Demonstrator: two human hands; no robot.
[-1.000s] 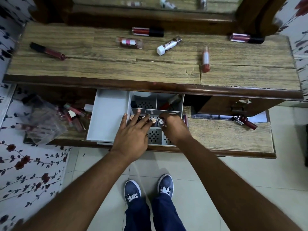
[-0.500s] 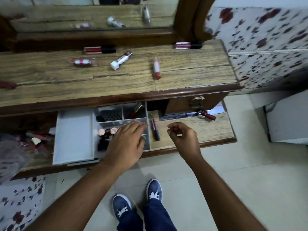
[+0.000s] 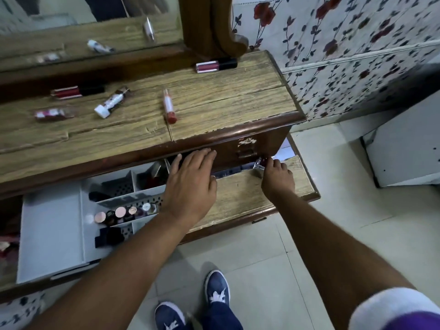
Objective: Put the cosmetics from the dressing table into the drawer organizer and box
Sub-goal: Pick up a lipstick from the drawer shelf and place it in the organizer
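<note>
The white drawer organizer [image 3: 112, 186] sits in the open drawer [image 3: 242, 198], with a row of lipsticks [image 3: 123, 211] in its middle compartment. My left hand [image 3: 190, 184] hovers palm down, fingers apart, over the organizer's right end. My right hand [image 3: 277, 177] is at the drawer's far right corner, fingers closed on a dark red lip gloss with a silver cap [image 3: 259, 164]. Lying on the dressing table top [image 3: 226, 101] are a pink gloss [image 3: 215, 65], a red tube [image 3: 76, 91], a white tube [image 3: 112, 102], a pink-and-white gloss [image 3: 169, 107] and a blurred tube [image 3: 54, 114].
A flat white tray [image 3: 50, 232] lies left of the organizer, with more cosmetics [image 3: 7, 244] at the drawer's left edge. A mirror [image 3: 95, 25] stands behind the table top. A white cabinet [image 3: 404, 151] stands on the tiled floor at the right. My shoes [image 3: 216, 289] are below.
The view has swung right. My right hand has left the organizer and reached to the drawer's right corner, closing on the lip gloss. My left hand has lifted off the lipsticks and shifted right.
</note>
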